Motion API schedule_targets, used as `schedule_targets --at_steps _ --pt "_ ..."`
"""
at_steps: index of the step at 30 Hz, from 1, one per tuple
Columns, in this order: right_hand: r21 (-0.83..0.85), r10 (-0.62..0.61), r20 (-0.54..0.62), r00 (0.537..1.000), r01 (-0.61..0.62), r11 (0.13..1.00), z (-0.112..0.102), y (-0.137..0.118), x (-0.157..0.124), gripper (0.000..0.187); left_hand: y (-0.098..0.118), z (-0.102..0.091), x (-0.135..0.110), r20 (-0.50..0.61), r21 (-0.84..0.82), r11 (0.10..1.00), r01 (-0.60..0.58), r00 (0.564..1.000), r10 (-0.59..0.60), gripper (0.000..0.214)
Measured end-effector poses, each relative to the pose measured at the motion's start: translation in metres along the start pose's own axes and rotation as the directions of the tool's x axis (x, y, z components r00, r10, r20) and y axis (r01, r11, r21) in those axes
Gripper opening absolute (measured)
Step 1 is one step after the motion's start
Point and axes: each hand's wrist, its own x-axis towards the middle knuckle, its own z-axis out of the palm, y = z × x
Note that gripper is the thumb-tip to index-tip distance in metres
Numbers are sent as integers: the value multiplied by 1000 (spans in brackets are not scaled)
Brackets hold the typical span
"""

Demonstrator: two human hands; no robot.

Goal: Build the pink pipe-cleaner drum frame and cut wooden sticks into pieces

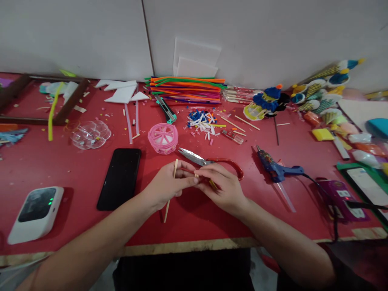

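Note:
My left hand (176, 182) is closed around a thin wooden stick (167, 211), which slants past the fingers at both ends. Its thumb and fingertips meet those of my right hand (222, 188) at a small pale piece (197, 176), too small to name. The right hand is closed in a pinch there, and a yellowish thing (214, 185) shows under its fingers, mostly hidden. Just behind the hands lie scissors (194, 156) with red handles, blades pointing left. A pink round lattice-like container (163, 138) sits beyond the left hand.
A black phone (119, 178) and a white device (36, 214) lie at left. A blue glue gun (274, 165) with a cord rests at right. Behind are pipe cleaners (188, 89), paper scraps (203, 121), a utility knife (165, 108) and small decorated cones (318, 91).

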Motion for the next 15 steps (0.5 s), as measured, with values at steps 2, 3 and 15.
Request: schedule_targets --at_steps 2,3,15 --pt "-19 -9 -5 1000 9 1000 1 2 0 18 -1 -1 2 -12 -2 1000 -4 1000 4 38" --pt "-36 -1 -12 1000 1 999 0 4 0 18 -1 -2 3 -30 0 1000 -12 999 12 37" --pt "-325 176 334 926 -62 944 -8 -4 -2 33 7 -9 9 -150 -212 977 -13 989 -20 31"
